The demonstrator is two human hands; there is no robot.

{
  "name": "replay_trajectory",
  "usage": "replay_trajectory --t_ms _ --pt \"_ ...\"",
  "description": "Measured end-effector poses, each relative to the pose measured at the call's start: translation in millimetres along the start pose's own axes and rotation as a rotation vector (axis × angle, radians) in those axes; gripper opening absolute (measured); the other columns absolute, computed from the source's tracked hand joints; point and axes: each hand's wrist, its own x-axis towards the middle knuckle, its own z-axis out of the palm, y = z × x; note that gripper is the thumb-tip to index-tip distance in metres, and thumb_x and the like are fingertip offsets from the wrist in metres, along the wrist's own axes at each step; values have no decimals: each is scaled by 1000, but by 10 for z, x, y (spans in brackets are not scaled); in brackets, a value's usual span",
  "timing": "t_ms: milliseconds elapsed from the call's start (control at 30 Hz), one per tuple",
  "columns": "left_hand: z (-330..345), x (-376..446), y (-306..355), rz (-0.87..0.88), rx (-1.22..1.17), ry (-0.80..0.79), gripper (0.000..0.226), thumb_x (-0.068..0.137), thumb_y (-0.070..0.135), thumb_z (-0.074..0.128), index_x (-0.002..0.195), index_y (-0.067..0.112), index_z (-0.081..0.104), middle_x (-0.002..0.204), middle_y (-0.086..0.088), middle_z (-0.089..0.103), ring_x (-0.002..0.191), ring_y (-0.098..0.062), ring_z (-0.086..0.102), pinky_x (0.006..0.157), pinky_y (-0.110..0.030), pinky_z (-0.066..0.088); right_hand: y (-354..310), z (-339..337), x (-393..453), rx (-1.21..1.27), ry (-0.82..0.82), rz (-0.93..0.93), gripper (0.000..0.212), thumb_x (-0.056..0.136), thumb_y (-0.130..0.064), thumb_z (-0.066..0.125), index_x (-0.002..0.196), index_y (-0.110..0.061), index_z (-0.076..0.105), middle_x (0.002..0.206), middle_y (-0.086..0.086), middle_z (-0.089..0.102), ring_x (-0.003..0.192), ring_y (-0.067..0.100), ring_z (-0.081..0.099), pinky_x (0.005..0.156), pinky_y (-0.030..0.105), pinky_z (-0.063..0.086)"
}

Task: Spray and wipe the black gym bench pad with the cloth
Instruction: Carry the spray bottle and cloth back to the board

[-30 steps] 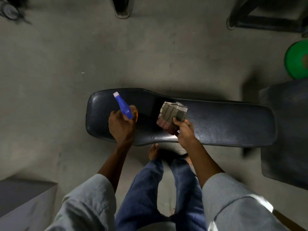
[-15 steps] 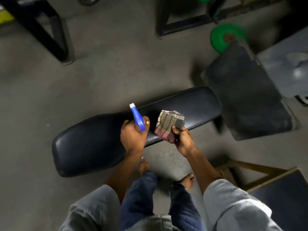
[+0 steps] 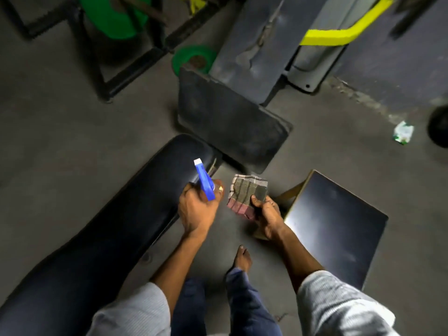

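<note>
1. Left hand [image 3: 196, 212] is gripping the spray bottle [image 3: 204, 181] — fingers closed round it, over the bench pad [image 3: 116, 229].
2. Right hand [image 3: 265, 214] is pinching the folded cloth [image 3: 246, 194] — soft, light, looking easy to palm flat.

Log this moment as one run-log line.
left hand: holds blue spray bottle | right hand: holds folded cloth | bench pad: not touched by cloth

Bench pad [image 3: 101, 238] cut off bottom-left.
</note>
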Motion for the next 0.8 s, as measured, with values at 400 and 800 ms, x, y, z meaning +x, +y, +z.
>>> replay_trajectory --t_ms 400,800 --pt "1455 -941 869 261 20 -353 42 77 49 89 73 16 63 81 -11 69 81 -38 69 68 -41 53 56 -1978 103 311 362 -16 37 102 7 59 135 -5 69 140 19 71 105 31 72 115 56 53" --pt "2181 -1599 912 338 133 -519 36 86 47 83 80 13 72 87 -14 68 83 -40 67 71 -40 52 316 -2869 85 122 492 84 31 102 6 61 130 -1 72 122 12 75 86 17 71 62 16 61"
